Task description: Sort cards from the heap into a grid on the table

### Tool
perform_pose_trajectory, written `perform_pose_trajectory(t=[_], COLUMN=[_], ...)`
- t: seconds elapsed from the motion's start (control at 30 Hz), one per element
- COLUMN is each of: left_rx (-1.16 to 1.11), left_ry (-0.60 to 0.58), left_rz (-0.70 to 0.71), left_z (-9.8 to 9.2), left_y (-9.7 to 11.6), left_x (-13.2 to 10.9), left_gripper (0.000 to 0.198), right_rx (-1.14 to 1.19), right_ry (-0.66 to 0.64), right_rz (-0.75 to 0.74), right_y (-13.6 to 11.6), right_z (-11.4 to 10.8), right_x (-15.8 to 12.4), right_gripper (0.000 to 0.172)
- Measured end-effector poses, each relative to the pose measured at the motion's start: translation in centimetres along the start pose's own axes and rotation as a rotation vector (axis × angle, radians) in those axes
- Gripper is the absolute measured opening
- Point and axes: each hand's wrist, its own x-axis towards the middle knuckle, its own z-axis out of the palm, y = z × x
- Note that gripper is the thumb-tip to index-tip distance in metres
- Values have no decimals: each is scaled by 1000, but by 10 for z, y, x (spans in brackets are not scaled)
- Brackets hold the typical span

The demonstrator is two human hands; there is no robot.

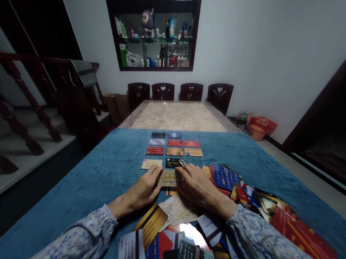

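A: Both hands are in close now, and there's a pale gold card [168, 178] right between them!

B: The left hand [144, 186] pinches its left end, fingers and thumb together. The right hand [195, 185] closes on the other end, though its thumb is hidden from here.

A: Why two hands for one little card?

B: I'd say to hold it level and square. Look just beyond: a cream card [151, 164] and a black card [175, 163] lie side by side, with neat rows of cards [175, 143] behind them, gaps left between, probably so each face shows.

A: And that jumble below the wrists?

B: A loose pile [187, 258], overlapping every which way, right under the forearms; handy to reach, I'd guess. Another heap [227, 178] spreads out beside the right hand, clear of the rows.

A: Nice blue cloth [111, 176] under it all!

B: It covers the near part of the surface [175, 115]. Likely the soft nap stops thin cards sliding.
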Motion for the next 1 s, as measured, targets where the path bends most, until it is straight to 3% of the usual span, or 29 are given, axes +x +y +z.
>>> perform_pose_trajectory(t=[0.3, 0.53, 0.8, 1.0], left_rx=[52, 121, 106, 88], left_ry=[-60, -107, -178, -192], left_rz=[5, -18, -96, -123], left_z=[-33, -48, -58, -55], left_y=[-14, -49, -76, -88], left_x=[9, 12, 17, 20], left_gripper=[52, 41, 36, 33], right_rx=[15, 40, 75, 80], right_ry=[-105, -145, -241, -291], right_rz=[13, 32, 61, 64], right_y=[-4, 3, 10, 14], right_z=[-15, 9, 27, 37], right_x=[30, 66, 95, 103], right_gripper=[33, 44, 35, 29])
